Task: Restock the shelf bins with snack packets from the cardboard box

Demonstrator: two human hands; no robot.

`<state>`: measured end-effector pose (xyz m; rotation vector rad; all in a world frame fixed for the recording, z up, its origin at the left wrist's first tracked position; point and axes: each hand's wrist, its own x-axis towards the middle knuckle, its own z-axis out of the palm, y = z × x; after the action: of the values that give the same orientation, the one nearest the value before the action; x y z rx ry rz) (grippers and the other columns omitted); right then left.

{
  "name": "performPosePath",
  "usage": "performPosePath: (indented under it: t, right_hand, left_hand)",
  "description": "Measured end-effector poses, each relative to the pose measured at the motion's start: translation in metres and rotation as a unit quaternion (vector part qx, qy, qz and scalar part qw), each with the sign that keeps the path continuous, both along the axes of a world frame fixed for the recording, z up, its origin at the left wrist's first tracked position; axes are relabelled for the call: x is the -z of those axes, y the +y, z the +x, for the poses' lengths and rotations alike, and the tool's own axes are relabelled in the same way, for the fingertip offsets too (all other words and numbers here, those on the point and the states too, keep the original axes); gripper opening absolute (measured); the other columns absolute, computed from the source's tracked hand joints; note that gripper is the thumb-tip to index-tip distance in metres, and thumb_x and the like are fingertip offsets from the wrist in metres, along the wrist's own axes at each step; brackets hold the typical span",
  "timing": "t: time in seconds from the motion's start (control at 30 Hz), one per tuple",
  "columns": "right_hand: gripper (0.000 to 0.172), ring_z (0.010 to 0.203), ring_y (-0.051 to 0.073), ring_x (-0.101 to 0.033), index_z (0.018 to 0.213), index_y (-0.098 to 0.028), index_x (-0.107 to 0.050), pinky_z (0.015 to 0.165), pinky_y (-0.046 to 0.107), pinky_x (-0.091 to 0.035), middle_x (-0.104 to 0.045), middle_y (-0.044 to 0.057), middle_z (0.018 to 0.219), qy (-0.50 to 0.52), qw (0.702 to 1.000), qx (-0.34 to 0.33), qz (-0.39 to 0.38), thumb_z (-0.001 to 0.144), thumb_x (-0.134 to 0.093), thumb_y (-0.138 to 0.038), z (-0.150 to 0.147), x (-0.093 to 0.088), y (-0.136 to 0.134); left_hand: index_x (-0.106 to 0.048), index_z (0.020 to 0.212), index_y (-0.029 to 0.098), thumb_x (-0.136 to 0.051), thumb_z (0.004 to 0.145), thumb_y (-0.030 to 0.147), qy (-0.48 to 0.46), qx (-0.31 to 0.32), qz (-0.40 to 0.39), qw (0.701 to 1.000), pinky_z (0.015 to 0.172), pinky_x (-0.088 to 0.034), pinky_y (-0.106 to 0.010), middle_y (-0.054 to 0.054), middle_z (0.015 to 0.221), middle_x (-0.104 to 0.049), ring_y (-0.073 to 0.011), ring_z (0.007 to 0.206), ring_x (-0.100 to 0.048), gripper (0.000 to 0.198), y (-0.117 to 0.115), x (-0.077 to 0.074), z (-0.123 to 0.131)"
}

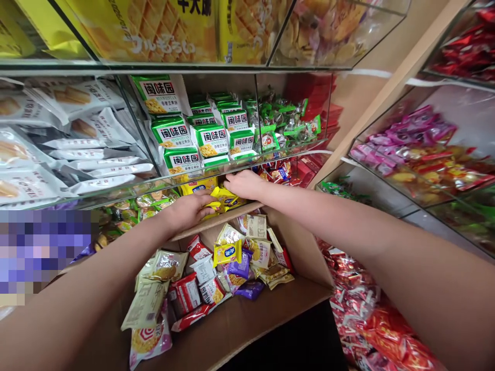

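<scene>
My left hand (186, 212) reaches over the far edge of an open cardboard box (247, 330), its fingers closed on a yellow snack packet (214, 200). Beside it, my right hand (244, 184) dips into the low shelf bin with its fingers curled down. Whatever those fingertips hold is hidden. More yellow packets (199, 185) lie in that bin around both hands. Inside the box, below my arms, is a loose mix of wrapped snacks: a yellow packet (227, 252), purple packets (240, 265), red-and-white packets (185, 293) and cream-coloured ones (168, 265).
Green-and-white packets (211, 139) fill the shelf just above my hands, with white wrapped snacks (93, 139) to their left. A glass shelf edge (116, 195) runs over the low bin. Red wrapped sweets (356, 299) are heaped right of the box. Pink sweets (410, 134) sit farther right.
</scene>
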<state>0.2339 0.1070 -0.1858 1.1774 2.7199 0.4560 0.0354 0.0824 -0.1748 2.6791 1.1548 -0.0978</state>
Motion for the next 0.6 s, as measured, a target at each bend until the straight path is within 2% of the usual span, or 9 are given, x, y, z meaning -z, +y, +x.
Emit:
performPosePath:
  t: [0.17, 0.3, 0.4, 0.5, 0.6]
  right_hand:
    - [0.027, 0.084, 0.024, -0.063, 0.101, -0.008, -0.054, 0.063, 0.032, -0.046, -0.062, 0.014, 0.097, 0.018, 1.000, 0.006, -0.004, 0.085, -0.033, -0.007, 0.007, -0.006, -0.007]
    - [0.022, 0.082, 0.022, -0.060, 0.097, -0.010, -0.053, 0.061, 0.031, -0.040, -0.061, 0.012, 0.096, 0.075, 0.997, 0.023, 0.014, 0.082, -0.038, -0.016, 0.021, -0.018, -0.022]
    - [0.023, 0.080, 0.021, -0.057, 0.095, -0.013, -0.053, 0.060, 0.029, -0.037, -0.061, 0.011, 0.094, 0.148, 0.985, 0.090, 0.021, 0.077, -0.040, -0.021, 0.038, -0.027, -0.037]
    - [0.021, 0.074, 0.019, -0.056, 0.089, -0.014, -0.054, 0.060, 0.027, -0.036, -0.062, 0.007, 0.085, 0.255, 0.944, 0.207, -0.010, 0.072, -0.047, -0.025, 0.054, -0.028, -0.045]
    - [0.024, 0.069, 0.016, -0.055, 0.088, -0.016, -0.054, 0.059, 0.024, -0.038, -0.061, 0.003, 0.077, 0.384, 0.866, 0.308, -0.084, 0.067, -0.054, -0.027, 0.063, -0.022, -0.045]
  left_hand:
    - [-0.056, 0.116, 0.018, -0.039, 0.085, 0.034, -0.006, 0.000, 0.002, 1.000, 0.102, -0.034, -0.031, -0.009, 0.127, -0.053, -0.0201, 0.122, -0.043, 0.039, 0.000, 0.002, -0.001]
    - [-0.056, 0.116, 0.020, -0.039, 0.084, 0.036, -0.008, -0.009, 0.003, 1.000, 0.103, -0.033, -0.030, -0.007, 0.129, -0.052, -0.0194, 0.122, -0.043, 0.039, 0.000, 0.002, -0.002]
    - [-0.056, 0.117, 0.019, -0.039, 0.084, 0.036, -0.011, -0.014, 0.003, 1.000, 0.103, -0.033, -0.030, -0.008, 0.129, -0.052, -0.0196, 0.122, -0.043, 0.041, -0.001, 0.002, -0.003]
    - [-0.055, 0.117, 0.017, -0.039, 0.083, 0.036, -0.012, -0.018, 0.001, 1.000, 0.102, -0.033, -0.030, -0.010, 0.129, -0.052, -0.0207, 0.122, -0.043, 0.042, -0.001, 0.001, -0.003]
    - [-0.056, 0.117, 0.016, -0.039, 0.083, 0.035, -0.013, -0.022, -0.001, 1.000, 0.103, -0.033, -0.030, -0.010, 0.129, -0.052, -0.0211, 0.123, -0.042, 0.042, -0.002, 0.000, -0.002]
